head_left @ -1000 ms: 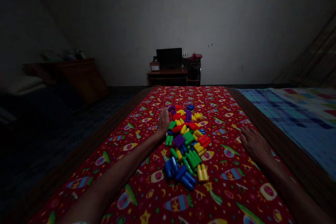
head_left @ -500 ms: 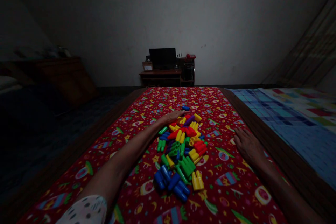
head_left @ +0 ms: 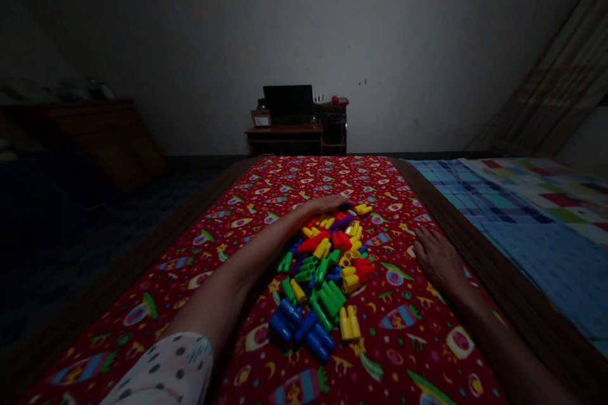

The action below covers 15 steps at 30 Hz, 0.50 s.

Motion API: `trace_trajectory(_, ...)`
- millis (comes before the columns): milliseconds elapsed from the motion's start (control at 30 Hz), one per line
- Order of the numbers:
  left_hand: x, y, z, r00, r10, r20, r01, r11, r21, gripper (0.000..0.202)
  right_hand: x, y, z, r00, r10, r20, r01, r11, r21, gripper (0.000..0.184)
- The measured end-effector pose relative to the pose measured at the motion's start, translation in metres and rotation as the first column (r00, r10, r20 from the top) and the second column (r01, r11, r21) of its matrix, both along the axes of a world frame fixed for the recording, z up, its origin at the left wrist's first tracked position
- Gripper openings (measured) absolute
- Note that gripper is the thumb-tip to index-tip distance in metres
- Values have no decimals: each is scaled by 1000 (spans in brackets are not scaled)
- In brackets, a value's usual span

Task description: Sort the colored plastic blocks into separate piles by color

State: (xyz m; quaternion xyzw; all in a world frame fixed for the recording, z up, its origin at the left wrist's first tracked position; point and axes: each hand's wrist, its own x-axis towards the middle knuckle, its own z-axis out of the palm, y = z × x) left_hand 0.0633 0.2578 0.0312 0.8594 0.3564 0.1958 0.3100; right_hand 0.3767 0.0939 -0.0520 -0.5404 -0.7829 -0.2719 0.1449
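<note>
A heap of small plastic building pieces in red, yellow, green, blue and purple lies on a red patterned cloth. My left hand reaches round the far end of the heap, fingers stretched flat, with its forearm along the heap's left side. A yellow piece sits just past the fingertips. My right hand rests flat on the cloth to the right of the heap, fingers apart and holding nothing. A yellow block and blue blocks lie at the near end.
The cloth covers a long surface with a dark wooden edge. A blue checked sheet lies to the right. A low desk with a dark screen stands against the far wall. The room is dim.
My left hand has swept from the heap's left side round to its far end, and the pieces have bunched nearer to me. My right hand has barely moved.
</note>
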Motion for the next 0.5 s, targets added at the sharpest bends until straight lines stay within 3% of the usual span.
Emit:
trace_trajectory(100,3,-12,11,983,-122,-136,120,993,-19,47,-2,1,0,1000,-24,3,24,1000,-6,40)
trace_trajectory(200,20,-17,27,957,-95,-276,128,986,106,58,-6,1,1,996,-68,-56,68,998,-3,41)
trace_trajectory(267,42,-18,33,951,-64,-303,124,975,182,54,-8,0,3,995,-75,-71,75,997,-13,42)
trace_trajectory(400,89,-29,27,904,-137,-405,237,949,206,36,-9,-2,6,998,-48,-46,46,998,-44,39)
trace_trajectory(500,96,-42,20,863,-183,-470,300,935,188,22,-9,-1,5,989,-92,-112,90,996,-26,41)
